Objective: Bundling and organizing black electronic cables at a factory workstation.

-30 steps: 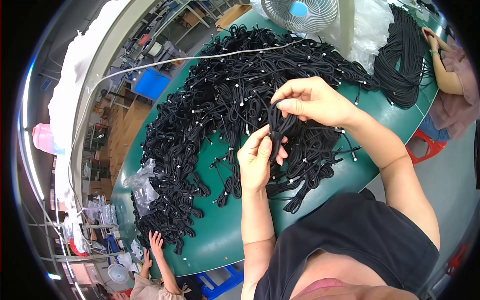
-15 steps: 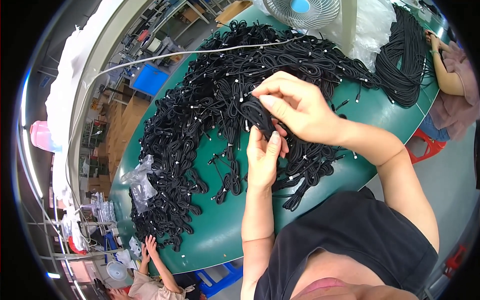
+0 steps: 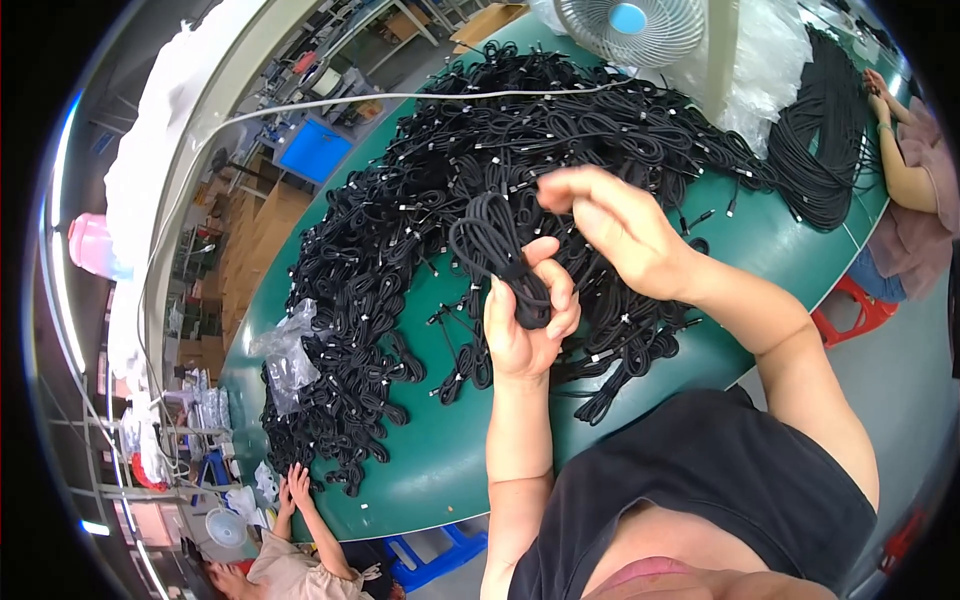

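Observation:
A bundle of looped black cable (image 3: pixel 487 240) is held in my left hand (image 3: pixel 527 325), whose thumb and fingers wrap round its lower part. The loops fan out above the grip, toward the far left. My right hand (image 3: pixel 625 235) is raised just to the right of the bundle, apart from it. Its thumb and fingers are spread, with nothing visible between them, though the fingertips are smeared by motion. Beneath and beyond both hands lies a wide heap of similar black cable bundles (image 3: pixel 360 240) with small pale connectors.
The heap covers much of a green table (image 3: pixel 440 480). A clear plastic bag (image 3: pixel 290 365) lies on its left part. At the back stand a fan (image 3: pixel 630 30) and a post (image 3: pixel 722 60); long black cables (image 3: pixel 822 140) lie far right. Co-workers' hands (image 3: pixel 298 487) are at the left end and right edge.
My right hand has come away from the cable bundle, moving right. My left hand has turned, so the loops show more fully. The whole view has shifted slightly.

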The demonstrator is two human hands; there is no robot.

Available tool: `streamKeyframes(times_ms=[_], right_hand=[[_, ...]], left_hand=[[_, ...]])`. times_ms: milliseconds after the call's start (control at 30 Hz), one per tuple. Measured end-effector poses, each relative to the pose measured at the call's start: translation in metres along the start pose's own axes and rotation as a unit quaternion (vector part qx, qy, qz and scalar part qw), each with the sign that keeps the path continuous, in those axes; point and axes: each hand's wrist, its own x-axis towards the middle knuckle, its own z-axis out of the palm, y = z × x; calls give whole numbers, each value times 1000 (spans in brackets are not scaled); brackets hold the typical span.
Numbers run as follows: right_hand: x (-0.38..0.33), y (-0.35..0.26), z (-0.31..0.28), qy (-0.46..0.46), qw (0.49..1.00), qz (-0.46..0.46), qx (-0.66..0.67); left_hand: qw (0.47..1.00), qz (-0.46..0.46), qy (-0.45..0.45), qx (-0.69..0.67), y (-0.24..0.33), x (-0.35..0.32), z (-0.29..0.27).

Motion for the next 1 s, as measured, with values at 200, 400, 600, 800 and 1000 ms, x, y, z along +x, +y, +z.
streamKeyframes(times_ms=[200,400,600,800,1000], right_hand=[[-27,-6,-30,-217,965,45,-141],[-11,-19,-46,-176,978,31,-105],[1,-20,-24,-111,980,159,44],[1,-12,-11,-93,994,20,-45],[7,-17,-17,-137,949,263,108]], left_hand=[[998,45,-10,43,5,8,-23],[999,-21,29,39,-3,9,-12],[998,-34,34,29,-16,6,-1],[991,16,100,84,-25,13,15],[997,-71,-33,-13,-14,5,-7]])
